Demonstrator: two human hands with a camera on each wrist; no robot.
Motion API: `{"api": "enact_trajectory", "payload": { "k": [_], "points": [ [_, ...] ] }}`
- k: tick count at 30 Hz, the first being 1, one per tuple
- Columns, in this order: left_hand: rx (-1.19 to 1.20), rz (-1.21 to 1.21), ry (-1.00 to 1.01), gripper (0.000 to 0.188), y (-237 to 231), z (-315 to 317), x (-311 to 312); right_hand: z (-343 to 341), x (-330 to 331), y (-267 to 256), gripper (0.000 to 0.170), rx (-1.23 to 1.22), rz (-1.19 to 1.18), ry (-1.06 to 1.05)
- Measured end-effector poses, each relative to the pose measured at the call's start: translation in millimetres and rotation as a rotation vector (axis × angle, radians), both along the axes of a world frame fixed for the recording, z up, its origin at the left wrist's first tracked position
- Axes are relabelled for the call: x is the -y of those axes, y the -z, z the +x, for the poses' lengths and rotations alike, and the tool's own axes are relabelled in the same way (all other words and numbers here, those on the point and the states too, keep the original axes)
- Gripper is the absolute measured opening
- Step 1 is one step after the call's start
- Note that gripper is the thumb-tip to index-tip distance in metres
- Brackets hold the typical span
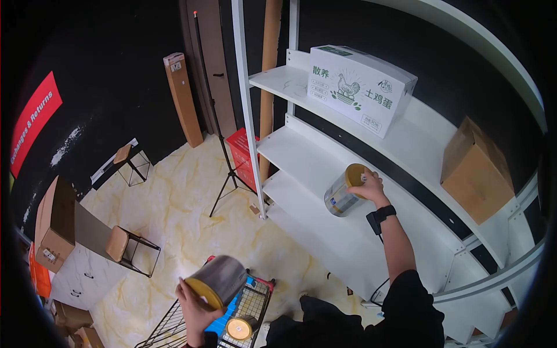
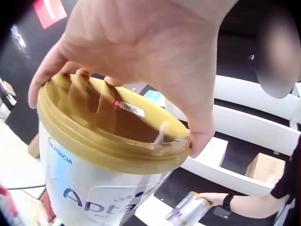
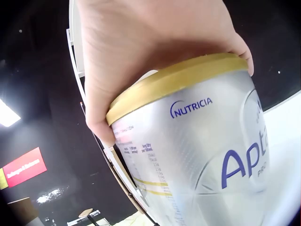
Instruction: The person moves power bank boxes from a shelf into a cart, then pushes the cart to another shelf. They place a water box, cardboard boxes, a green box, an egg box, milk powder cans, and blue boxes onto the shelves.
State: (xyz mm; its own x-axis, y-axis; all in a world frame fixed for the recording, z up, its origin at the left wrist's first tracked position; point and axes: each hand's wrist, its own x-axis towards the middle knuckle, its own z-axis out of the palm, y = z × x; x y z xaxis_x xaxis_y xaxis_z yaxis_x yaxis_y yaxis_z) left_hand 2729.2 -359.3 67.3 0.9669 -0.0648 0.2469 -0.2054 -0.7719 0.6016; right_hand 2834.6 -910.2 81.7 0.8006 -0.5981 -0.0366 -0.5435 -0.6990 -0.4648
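My left hand [image 1: 196,310] grips a silver formula can [image 1: 225,277] by its gold lid, fingers spread across the rim. The can is tilted above the shopping cart [image 1: 255,301]. In the left wrist view, "Nutricia" and "Apta" show on that formula can [image 2: 94,188]. With my right hand [image 1: 369,187] I hold a second formula can [image 1: 339,200] by its gold lid, at the middle shelf [image 1: 307,153] of the white rack. Thumb and fingers span that formula can's lid [image 3: 174,77] in the right wrist view. Another gold-lidded can [image 1: 239,329] stands in the cart.
A white egg carton [image 1: 360,87] and a brown cardboard box [image 1: 478,168] sit on the upper shelf. Left of the rack stand a black tripod [image 1: 223,156] and red crates [image 1: 242,156]. A stool [image 1: 125,243] and a marbled cabinet [image 1: 81,272] are farther left.
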Motion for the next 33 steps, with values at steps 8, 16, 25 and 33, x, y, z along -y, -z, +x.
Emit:
{"api": "enact_trajectory", "payload": {
  "k": [8,16,25,33],
  "points": [
    [0.192,0.087,0.261,0.113,-43,109,161,39,30,-3,0.098,-0.089,-0.043,0.077],
    [0.106,0.054,0.327,0.11,-31,170,246,52,33,-6,0.092,-0.155,0.0,0.135],
    [-0.173,-0.045,0.417,0.114,-15,245,291,55,26,15,0.091,-0.045,-0.1,0.318],
    [-0.205,0.034,0.454,0.116,-15,294,331,63,33,35,0.094,-0.131,-0.073,0.424]
  ]
}}
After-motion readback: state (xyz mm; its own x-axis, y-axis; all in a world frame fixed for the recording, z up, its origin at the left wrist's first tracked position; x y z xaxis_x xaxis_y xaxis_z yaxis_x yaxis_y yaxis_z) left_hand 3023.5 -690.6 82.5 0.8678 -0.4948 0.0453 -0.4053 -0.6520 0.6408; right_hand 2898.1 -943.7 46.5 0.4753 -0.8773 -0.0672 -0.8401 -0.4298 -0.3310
